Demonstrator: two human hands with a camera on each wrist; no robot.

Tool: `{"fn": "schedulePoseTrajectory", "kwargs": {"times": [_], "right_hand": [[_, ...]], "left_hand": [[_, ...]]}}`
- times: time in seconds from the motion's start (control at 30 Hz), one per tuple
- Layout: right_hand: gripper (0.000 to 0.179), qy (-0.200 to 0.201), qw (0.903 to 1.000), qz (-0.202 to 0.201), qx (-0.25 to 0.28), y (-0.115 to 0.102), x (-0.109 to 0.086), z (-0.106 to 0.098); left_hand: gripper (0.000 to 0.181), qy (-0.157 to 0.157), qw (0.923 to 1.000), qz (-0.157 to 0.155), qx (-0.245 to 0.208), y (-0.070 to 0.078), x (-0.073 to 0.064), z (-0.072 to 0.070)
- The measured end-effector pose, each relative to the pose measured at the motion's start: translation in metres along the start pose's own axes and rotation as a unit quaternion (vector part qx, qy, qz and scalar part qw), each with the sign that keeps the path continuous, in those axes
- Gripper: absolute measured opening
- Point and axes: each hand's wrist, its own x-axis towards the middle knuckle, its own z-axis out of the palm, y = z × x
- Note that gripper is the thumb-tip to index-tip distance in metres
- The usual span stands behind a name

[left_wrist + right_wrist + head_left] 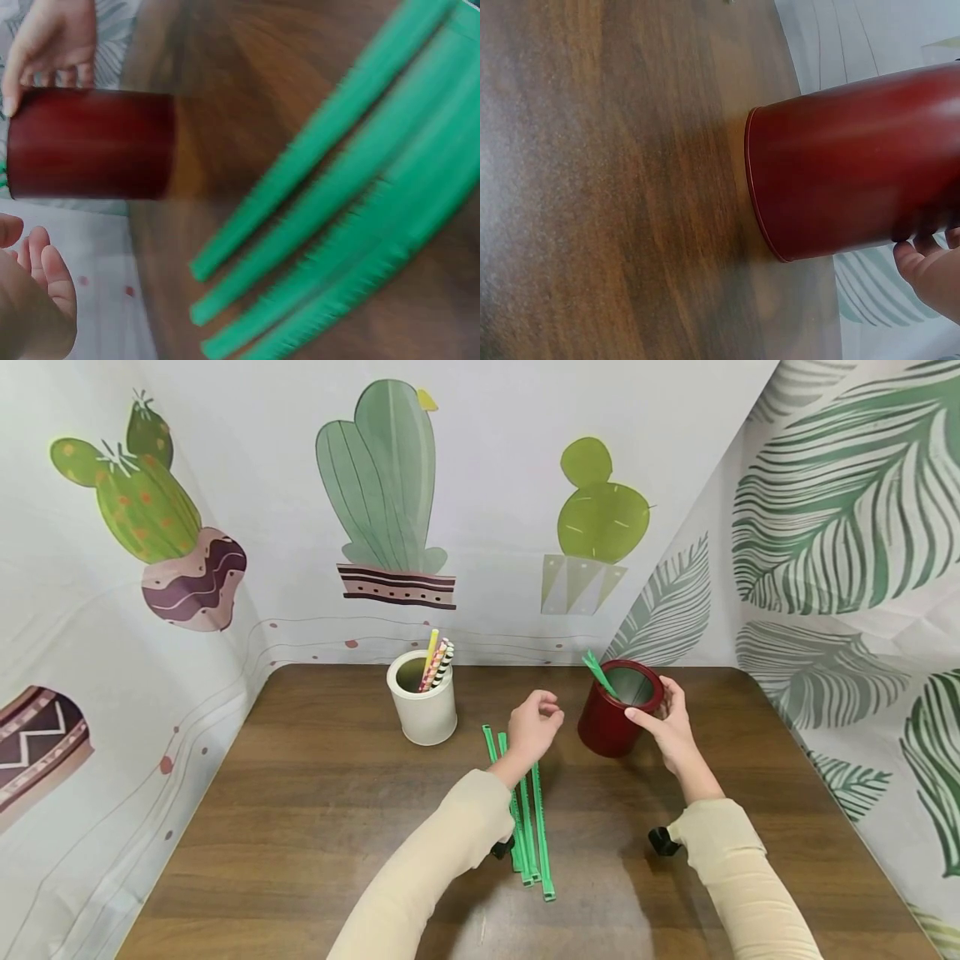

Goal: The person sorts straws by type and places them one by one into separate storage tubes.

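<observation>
- From the head view, the right hand (pixel 675 731) has hold of the red cup (pixel 609 725), thumb near the rim at the front and fingers round the far side.
- That red cup sits toward the back right of the brown surface (pixel 337 827), with a green bundle (pixel 600 673) poking out of its mouth.
- The left hand (pixel 534 727) is empty, its fingers loosely bent, between the two cups and above several green strips (pixel 543 835).
- Those strips lie side by side, running lengthwise toward the person, partly hidden under the left forearm.
- Off to the left stands the white cup (pixel 427 718), upright, with patterned straws (pixel 435 667) leaning in it.
- Behind everything hangs a cloth (pixel 495 510) printed with cacti and leaves.
- In the left wrist view, the strips loom close and blurred; the left hand's fingers curve around nothing, apart from the red cup, while the right hand's fingers touch it near the rim.
- In the right wrist view, the red cup's side fills much of the right half, fingertips (pixel 909 259) against it.
</observation>
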Motion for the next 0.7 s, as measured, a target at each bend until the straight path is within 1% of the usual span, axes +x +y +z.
{"fn": "schedulePoseTrajectory", "kwargs": {"times": [0.1,0.2,0.33,0.47,0.7], "right_hand": [[0.073,0.002,1.0000,0.002,0.003,0.000,0.000,0.001],[0.072,0.004,1.0000,0.005,0.003,-0.001,0.000,0.001],[0.072,0.006,1.0000,0.007,0.000,-0.001,0.000,0.001],[0.072,0.006,0.9999,0.008,0.000,-0.002,0.000,0.001],[0.072,0.005,0.9999,0.006,0.009,-0.001,0.000,0.002]], "left_hand": [[0.018,0.002,0.9998,-0.011,0.015,-0.015,-0.005,-0.005],[0.018,0.005,0.9987,-0.021,0.046,-0.028,-0.010,-0.011],[0.019,0.004,0.9945,-0.042,0.096,-0.042,-0.014,-0.019],[0.020,0.010,0.9901,-0.060,0.127,-0.054,-0.015,-0.026],[0.020,0.020,0.9857,-0.084,0.145,-0.069,-0.020,-0.036]]}}
